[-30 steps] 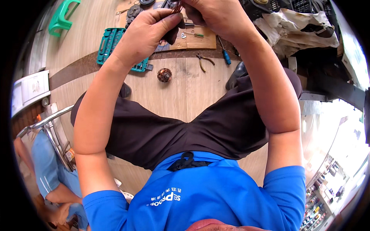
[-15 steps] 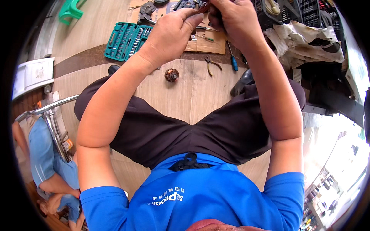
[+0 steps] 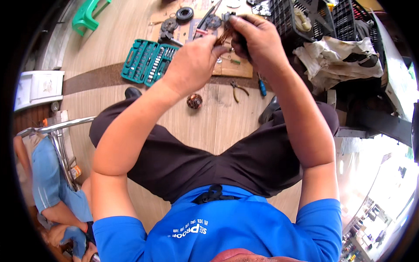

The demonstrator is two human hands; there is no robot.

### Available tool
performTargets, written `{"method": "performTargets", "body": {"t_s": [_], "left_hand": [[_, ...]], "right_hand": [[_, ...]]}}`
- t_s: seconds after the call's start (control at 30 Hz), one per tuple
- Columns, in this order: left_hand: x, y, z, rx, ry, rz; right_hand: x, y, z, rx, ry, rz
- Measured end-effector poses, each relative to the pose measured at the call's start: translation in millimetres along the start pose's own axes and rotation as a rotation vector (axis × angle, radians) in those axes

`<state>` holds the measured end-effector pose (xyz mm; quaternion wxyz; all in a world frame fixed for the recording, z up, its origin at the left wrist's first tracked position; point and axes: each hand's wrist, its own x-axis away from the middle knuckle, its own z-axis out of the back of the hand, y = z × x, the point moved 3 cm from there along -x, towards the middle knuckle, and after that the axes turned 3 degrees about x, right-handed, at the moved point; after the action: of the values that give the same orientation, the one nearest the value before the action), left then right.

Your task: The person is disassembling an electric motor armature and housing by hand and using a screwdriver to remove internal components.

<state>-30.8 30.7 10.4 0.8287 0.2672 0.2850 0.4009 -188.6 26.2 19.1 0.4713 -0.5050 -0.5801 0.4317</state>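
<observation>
My left hand [image 3: 194, 65] is closed in a pinch, thumb against fingers, on a bundle of thin reddish-brown wires [image 3: 224, 36]. From there the wires run up to a dark part in my right hand [image 3: 259, 41], whose fingers wrap around it. That dark part [image 3: 228, 16] shows only partly past my thumb; its kind I cannot make out. On the floor below my left wrist lies a round copper-wound motor piece [image 3: 194, 101]. Pliers with yellowish handles [image 3: 235, 91] and a blue-handled screwdriver [image 3: 262, 86] lie below my right hand.
An open green socket set [image 3: 146, 61] lies left of my left hand. Cardboard [image 3: 233, 67] beyond holds a black ring [image 3: 184, 14] and several dark parts. Black crates [image 3: 301, 19] and a stained cloth [image 3: 338, 61] stand right. A green stool [image 3: 87, 17] is far left; another person [image 3: 54, 174] sits left.
Both hands sit lower in the picture, as do the tools and floor, so my view has tilted up. The wires and dark part show more fully between my hands.
</observation>
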Motion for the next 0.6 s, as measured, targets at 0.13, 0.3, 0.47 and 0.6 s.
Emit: {"method": "performTargets", "body": {"t_s": [0.13,0.3,0.47,0.6], "left_hand": [[-0.1,3.4,0.9,-0.037,0.02,0.022],[-1.3,1.6,-2.8,0.05,0.005,0.025],[-1.5,0.8,-2.4,0.095,0.016,-0.003],[-2.7,-0.4,-6.2,0.089,0.065,-0.064]], "right_hand": [[-1.6,1.3,0.2,-0.082,-0.029,-0.024],[-1.9,2.2,0.6,-0.128,-0.102,-0.039],[1.7,-5.3,-2.8,-0.031,-0.065,-0.041],[1.3,-0.1,-2.0,-0.1,-0.042,-0.025]]}}
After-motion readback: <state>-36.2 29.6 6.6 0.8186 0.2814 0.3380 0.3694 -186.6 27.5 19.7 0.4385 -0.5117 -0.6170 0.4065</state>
